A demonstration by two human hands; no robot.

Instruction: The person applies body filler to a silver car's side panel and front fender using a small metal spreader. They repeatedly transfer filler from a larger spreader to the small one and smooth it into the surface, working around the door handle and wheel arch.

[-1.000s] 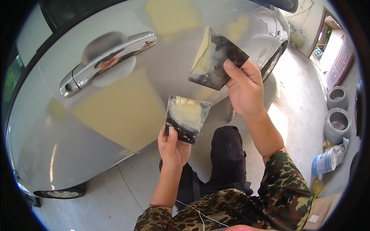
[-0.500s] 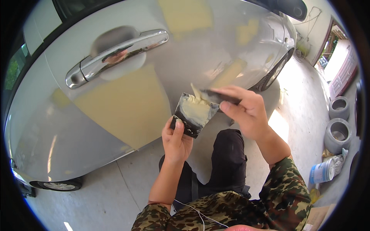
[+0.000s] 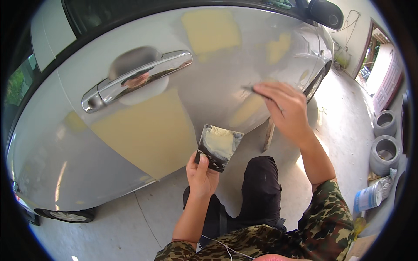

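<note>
In my left hand (image 3: 201, 178) is a small dark flat board (image 3: 209, 160), gripped at its lower corner with the thumb on top. Pale yellow putty (image 3: 220, 140) is smeared over its upper half. My right hand (image 3: 288, 108) is raised to the grey car door (image 3: 209, 82), fingers closed round a dark putty scraper (image 3: 248, 88). The scraper shows nearly edge-on, mostly covered by the hand; whether it touches the panel I cannot tell. Just below it lies a yellow filler patch (image 3: 250, 111). A larger filler patch (image 3: 148, 130) spreads under the chrome door handle (image 3: 143, 78).
A side mirror (image 3: 326, 14) juts out at the top right. Beneath the car's edge stands a wooden piece (image 3: 268, 135). Along the right wall are two grey round pots (image 3: 385, 150) (image 3: 385, 122) and a blue-and-white bucket (image 3: 367, 198). My knees (image 3: 261, 182) are close to the door.
My right hand has moved the scraper off the board, up and right to the door. The board has dropped slightly in view and carries less heaped putty.
</note>
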